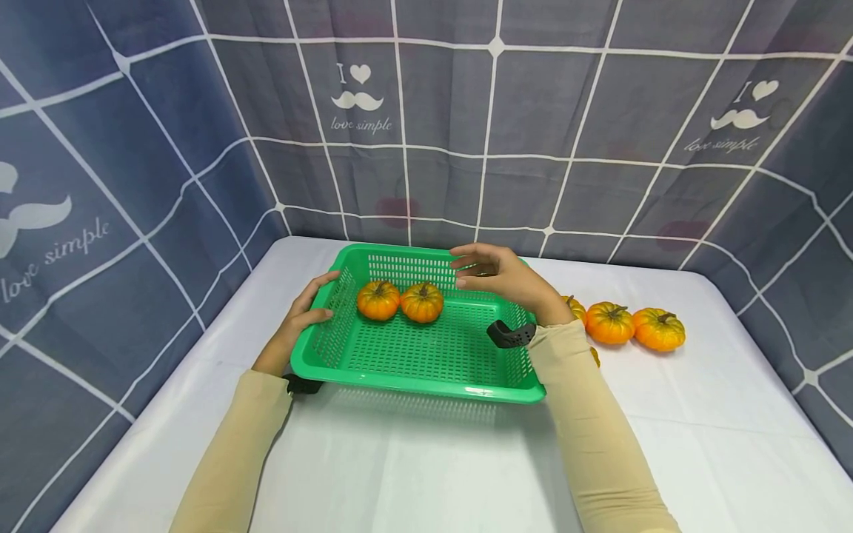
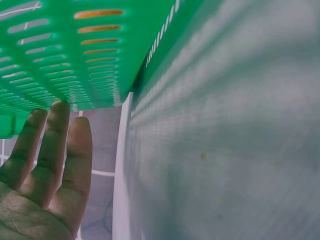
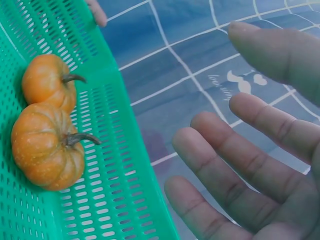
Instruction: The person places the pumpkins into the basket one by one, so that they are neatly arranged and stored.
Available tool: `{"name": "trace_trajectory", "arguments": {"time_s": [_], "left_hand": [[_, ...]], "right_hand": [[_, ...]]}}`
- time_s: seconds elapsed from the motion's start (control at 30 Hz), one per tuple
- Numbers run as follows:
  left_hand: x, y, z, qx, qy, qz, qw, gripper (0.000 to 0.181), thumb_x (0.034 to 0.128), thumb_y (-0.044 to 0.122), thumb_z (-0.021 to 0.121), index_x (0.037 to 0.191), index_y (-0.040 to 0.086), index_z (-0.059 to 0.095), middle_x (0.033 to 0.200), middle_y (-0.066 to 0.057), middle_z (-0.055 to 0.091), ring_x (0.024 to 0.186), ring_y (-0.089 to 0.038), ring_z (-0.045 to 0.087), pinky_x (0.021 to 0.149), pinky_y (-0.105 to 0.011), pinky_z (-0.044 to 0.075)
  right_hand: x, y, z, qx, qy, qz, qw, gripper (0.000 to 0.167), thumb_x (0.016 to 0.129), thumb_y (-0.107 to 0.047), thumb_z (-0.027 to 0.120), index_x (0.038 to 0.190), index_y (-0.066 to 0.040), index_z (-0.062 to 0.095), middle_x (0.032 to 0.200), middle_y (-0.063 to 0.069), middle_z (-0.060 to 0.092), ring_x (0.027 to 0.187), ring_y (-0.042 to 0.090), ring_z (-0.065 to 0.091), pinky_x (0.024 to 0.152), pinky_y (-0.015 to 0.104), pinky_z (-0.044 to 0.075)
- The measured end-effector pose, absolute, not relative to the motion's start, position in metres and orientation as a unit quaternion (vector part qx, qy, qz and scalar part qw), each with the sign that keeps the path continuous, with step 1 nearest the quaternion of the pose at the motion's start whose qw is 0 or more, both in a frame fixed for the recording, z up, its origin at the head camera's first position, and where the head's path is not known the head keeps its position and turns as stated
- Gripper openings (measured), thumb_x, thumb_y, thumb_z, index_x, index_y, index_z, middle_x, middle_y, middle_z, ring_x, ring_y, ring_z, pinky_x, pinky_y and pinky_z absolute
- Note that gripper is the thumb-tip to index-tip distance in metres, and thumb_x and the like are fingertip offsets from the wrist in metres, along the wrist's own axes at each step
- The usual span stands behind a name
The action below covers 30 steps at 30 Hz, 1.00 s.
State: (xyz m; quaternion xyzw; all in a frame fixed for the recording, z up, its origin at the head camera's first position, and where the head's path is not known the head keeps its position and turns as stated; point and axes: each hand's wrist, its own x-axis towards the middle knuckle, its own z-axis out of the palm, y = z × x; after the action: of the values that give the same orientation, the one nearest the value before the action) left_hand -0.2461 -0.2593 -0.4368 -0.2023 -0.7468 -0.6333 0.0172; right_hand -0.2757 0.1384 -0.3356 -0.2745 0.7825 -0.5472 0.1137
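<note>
A green perforated plastic basket (image 1: 413,381) stands on the white-covered table. Two small orange pumpkins, one on the left (image 1: 378,300) and one on the right (image 1: 423,303), sit side by side inside it, stems up. My left hand (image 1: 298,326) holds the basket's left rim, thumb and index finger over the edge; three fingers (image 2: 80,145) lie along the outer wall in the left wrist view. Above the basket's right half hovers my right hand (image 1: 500,277), holding nothing. Its fingers (image 3: 210,155) are spread and slightly bent, apart from the pumpkins.
More pumpkins lie on the table right of the basket, including a middle one (image 1: 609,323) and an outer one (image 1: 658,329). Others are partly hidden by the right forearm. Grey checked cloth (image 1: 440,96) hangs around the back and sides of the table.
</note>
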Motion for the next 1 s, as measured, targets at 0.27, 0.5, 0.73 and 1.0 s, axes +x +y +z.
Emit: {"name": "trace_trajectory", "arguments": {"time_s": [0.27, 0.5, 0.73, 1.0], "left_hand": [[-0.247, -0.259, -0.437, -0.207, -0.759, -0.616, 0.026, 0.076, 0.0901, 0.004, 0.05, 0.163, -0.01, 0.032, 0.176, -0.027, 0.019, 0.16, -0.041, 0.02, 0.122, -0.059, 0.02], [-0.246, -0.259, -0.439, -0.223, -0.723, -0.653, 0.025, 0.073, 0.091, -0.003, 0.047, 0.163, -0.005, 0.037, 0.168, -0.027, 0.029, 0.13, -0.011, 0.049, 0.104, -0.022, 0.042], [-0.244, -0.259, -0.439, -0.218, -0.714, -0.665, 0.021, 0.072, 0.0927, -0.002, 0.048, 0.164, 0.003, 0.041, 0.164, -0.019, 0.035, 0.127, -0.011, 0.052, 0.101, -0.02, 0.046], [-0.244, -0.258, -0.439, -0.221, -0.706, -0.672, 0.026, 0.072, 0.0919, -0.003, 0.048, 0.163, 0.004, 0.042, 0.161, -0.012, 0.039, 0.126, -0.013, 0.054, 0.101, -0.021, 0.046]], "right_hand": [[-0.268, 0.153, -0.336, -0.259, 0.762, -0.581, 0.123, 0.053, 0.102, -0.005, 0.072, 0.153, -0.003, 0.058, 0.143, 0.016, 0.067, 0.133, 0.039, 0.062, 0.104, 0.034, 0.056], [-0.261, 0.172, -0.337, -0.278, 0.729, -0.614, 0.123, 0.053, 0.104, 0.0, 0.065, 0.155, 0.0, 0.054, 0.143, 0.017, 0.066, 0.128, 0.029, 0.067, 0.107, 0.035, 0.054], [-0.252, 0.19, -0.341, -0.281, 0.701, -0.646, 0.113, 0.048, 0.104, 0.004, 0.062, 0.15, -0.009, 0.06, 0.136, 0.007, 0.071, 0.117, 0.022, 0.072, 0.106, 0.034, 0.055], [-0.245, 0.208, -0.346, -0.289, 0.688, -0.659, 0.093, 0.048, 0.104, 0.007, 0.059, 0.145, -0.016, 0.066, 0.131, 0.004, 0.074, 0.116, 0.021, 0.074, 0.105, 0.032, 0.055]]}}
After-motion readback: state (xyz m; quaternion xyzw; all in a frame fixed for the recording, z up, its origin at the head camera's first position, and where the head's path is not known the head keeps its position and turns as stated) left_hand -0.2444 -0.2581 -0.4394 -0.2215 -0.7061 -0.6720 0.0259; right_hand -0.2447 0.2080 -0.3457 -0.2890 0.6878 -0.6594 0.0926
